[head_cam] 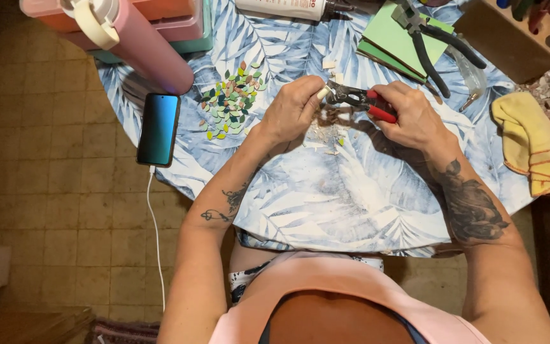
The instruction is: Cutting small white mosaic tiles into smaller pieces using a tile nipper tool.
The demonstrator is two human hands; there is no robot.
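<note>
Phone (158, 129), cabled, is laid at the counter's (351, 197) left edge. Leaf-shaped mosaic pieces (232, 100) are heaped just beside it. At counter centre, a small pale tile chip (323, 93) is pinched by the left hand (291, 109); red-handled nippers (358, 100) are gripped closed-fisted by the right hand (408, 118). Yellow cloth (533, 143) is bunched at the right edge.

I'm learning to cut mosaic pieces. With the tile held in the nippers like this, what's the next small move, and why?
Probably squeeze the red-handled nippers: the right hand grips the handles, the left hand pinches a small pale tile piece at the jaws, and chips lie below.
</note>
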